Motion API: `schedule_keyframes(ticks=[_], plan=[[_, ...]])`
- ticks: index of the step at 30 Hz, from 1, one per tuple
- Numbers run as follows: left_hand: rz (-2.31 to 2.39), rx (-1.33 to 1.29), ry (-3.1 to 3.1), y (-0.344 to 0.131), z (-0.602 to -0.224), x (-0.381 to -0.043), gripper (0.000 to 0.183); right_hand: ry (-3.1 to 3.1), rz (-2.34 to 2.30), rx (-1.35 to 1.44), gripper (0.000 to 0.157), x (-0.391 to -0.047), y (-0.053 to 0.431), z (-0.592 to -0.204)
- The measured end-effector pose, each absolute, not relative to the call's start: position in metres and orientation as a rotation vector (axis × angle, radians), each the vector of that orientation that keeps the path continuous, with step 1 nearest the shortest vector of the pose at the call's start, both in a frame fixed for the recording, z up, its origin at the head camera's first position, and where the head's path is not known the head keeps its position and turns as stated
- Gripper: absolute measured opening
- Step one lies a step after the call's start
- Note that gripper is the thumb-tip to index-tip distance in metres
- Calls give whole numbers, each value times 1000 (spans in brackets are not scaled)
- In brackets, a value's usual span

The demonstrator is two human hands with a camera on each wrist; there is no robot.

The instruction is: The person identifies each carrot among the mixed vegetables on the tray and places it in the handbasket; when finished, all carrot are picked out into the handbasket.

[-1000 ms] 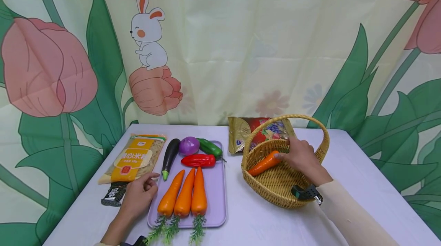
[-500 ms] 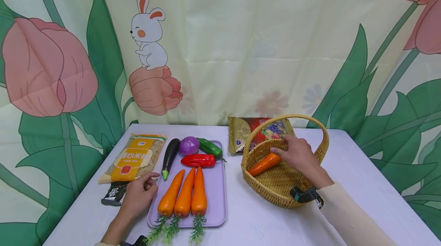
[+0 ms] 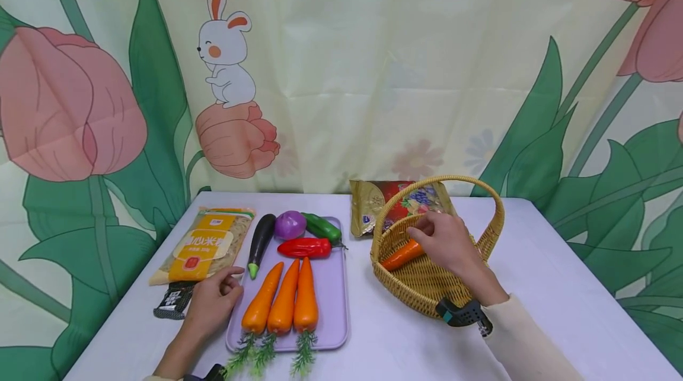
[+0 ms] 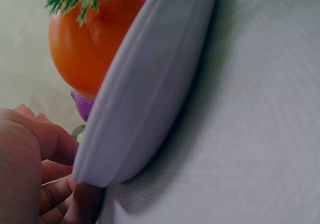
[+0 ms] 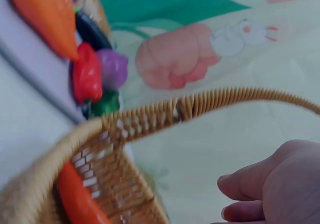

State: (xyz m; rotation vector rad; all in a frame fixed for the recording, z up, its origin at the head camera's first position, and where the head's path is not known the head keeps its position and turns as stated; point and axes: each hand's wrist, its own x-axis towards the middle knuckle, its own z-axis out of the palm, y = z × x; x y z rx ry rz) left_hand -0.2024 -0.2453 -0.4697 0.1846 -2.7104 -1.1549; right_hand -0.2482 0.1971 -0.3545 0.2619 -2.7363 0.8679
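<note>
My right hand (image 3: pixel 445 242) hovers over the wicker basket (image 3: pixel 411 297), its fingers loosely bent and holding nothing. Inside the basket lies an orange carrot (image 3: pixel 401 256), partly hidden by that hand. In the right wrist view, the hand (image 5: pixel 287 184) is apart from both carrot and basket handle. My left hand (image 3: pixel 213 298) holds the left rim of the lilac tray (image 3: pixel 334 310), with the thumb and fingers at its edge in the left wrist view. On this tray are three carrots (image 3: pixel 284 304), a red pepper (image 3: pixel 305 247), a green pepper (image 3: pixel 322 227), a purple onion (image 3: pixel 290 225) and an eggplant (image 3: pixel 261 242).
A yellow food bag (image 3: pixel 205 246) and a small black packet (image 3: pixel 176 300) lie left of the tray. Behind the basket is a gold and red bag (image 3: pixel 368 209). The basket's tall handle (image 3: pixel 464 178) arches above it. A printed curtain (image 3: pixel 341 73) hangs behind the table.
My right hand, close to the carrot's upper end before, has drawn back slightly left and toward me. The carrot stays in the basket. The left hand keeps its place at the tray.
</note>
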Motion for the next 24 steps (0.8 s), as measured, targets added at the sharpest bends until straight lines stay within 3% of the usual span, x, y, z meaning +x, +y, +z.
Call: schedule_keyframes(ticks=[15, 24], plan=[[-1155, 182, -2733, -245, -470, -203, 37, -2628, 1144, 251, 10, -224, 157, -360], [-1174, 197, -2744, -246, -469, -202, 39, -2601, 1234, 315, 15, -210, 133, -361]])
